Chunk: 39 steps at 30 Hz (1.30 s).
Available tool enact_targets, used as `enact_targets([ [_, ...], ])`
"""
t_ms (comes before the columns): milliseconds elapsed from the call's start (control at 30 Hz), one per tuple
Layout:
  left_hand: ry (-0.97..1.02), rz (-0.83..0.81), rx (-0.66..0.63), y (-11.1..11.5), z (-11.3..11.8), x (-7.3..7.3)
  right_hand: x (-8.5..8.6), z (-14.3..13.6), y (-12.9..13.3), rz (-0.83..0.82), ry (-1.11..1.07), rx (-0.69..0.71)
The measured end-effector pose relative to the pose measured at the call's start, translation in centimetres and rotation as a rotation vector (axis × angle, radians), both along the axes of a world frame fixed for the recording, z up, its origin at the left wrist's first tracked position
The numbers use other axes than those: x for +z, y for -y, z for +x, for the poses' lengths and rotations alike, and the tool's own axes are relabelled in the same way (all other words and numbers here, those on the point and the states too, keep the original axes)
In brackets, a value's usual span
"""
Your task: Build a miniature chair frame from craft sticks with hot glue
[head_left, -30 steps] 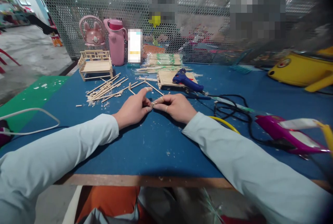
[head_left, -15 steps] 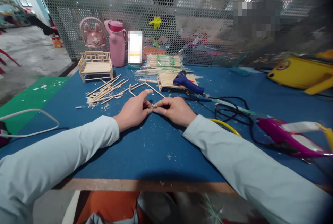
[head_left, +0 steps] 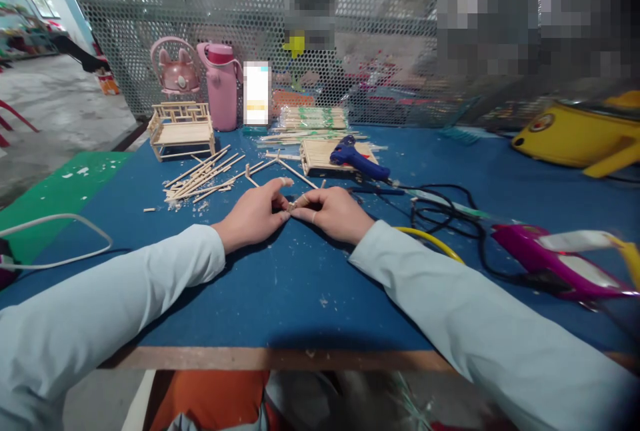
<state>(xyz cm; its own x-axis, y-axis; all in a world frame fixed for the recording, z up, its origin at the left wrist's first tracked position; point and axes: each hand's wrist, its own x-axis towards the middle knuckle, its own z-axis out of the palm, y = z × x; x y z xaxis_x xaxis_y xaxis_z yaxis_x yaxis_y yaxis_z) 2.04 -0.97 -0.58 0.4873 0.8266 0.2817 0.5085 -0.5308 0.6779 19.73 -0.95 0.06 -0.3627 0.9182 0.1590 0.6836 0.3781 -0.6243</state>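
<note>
Over the middle of the blue table, my left hand [head_left: 255, 212] and my right hand [head_left: 334, 213] meet fingertip to fingertip. Both pinch a small pale piece of wooden stick [head_left: 292, 205], mostly covered by the fingers. Some fingertips carry light wraps. Just beyond the hands lie joined wooden sticks [head_left: 296, 171] forming an angled frame, its near part hidden by my hands. To the left is a loose pile of wooden sticks [head_left: 203, 177] with crumbs around it. A blue glue gun [head_left: 360, 159] rests on a small stick-built platform [head_left: 315, 159] behind my right hand.
A miniature stick bench [head_left: 181, 134], a pink bottle [head_left: 221, 94] and a bright phone [head_left: 257, 94] stand at the back, near bundled sticks [head_left: 314, 117]. Black cables [head_left: 440, 207], a magenta tool [head_left: 555, 261] and a yellow case [head_left: 570, 137] occupy the right. Perforated metal mesh [head_left: 380, 31] rises behind.
Both hands stay together at nearly the same spot, with only a slight shift of the fingertips around the small piece. The whole view has moved a little.
</note>
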Motion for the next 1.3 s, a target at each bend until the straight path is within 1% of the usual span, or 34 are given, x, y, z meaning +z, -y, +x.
enact_targets([
  [67, -0.004, -0.001, -0.036, 0.1, -0.2, 0.1, 0.0, 0.0, 0.0, -0.003, 0.002, -0.003],
  [167, 0.0, 0.01, -0.055, 0.2, -0.3, 0.2, -0.1, 0.0, -0.1, -0.007, -0.001, -0.002],
  [333, 0.028, 0.007, -0.037, 0.2, -0.5, -0.1, -0.2, 0.0, -0.2, 0.0, -0.013, 0.034],
  [433, 0.012, 0.01, -0.031, 0.1, -0.5, -0.1, -0.2, -0.1, -0.1, 0.026, -0.011, 0.054],
  [633, 0.024, 0.009, -0.017, -0.1, -0.5, -0.2, -0.1, -0.1, -0.2, 0.025, -0.026, 0.063],
  [733, 0.062, -0.023, -0.028, -0.2, -0.8, -0.3, -0.1, -0.1, -0.3, 0.015, -0.026, 0.058],
  [800, 0.064, -0.015, -0.013, -0.2, -1.1, -0.2, -0.2, -0.1, -0.3, 0.008, -0.017, 0.047],
  [967, -0.093, 0.129, 0.102, 0.0, -1.9, 0.4, -0.1, -0.2, -0.1, -0.003, -0.006, 0.045],
  [1067, -0.175, 0.179, 0.121, 0.3, -1.9, 0.5, 0.0, -0.3, -0.1, -0.012, -0.02, 0.047],
  [1300, -0.407, 0.155, 0.147, 1.4, -1.3, 0.7, 0.3, -0.6, -0.1, -0.017, -0.011, 0.075],
])
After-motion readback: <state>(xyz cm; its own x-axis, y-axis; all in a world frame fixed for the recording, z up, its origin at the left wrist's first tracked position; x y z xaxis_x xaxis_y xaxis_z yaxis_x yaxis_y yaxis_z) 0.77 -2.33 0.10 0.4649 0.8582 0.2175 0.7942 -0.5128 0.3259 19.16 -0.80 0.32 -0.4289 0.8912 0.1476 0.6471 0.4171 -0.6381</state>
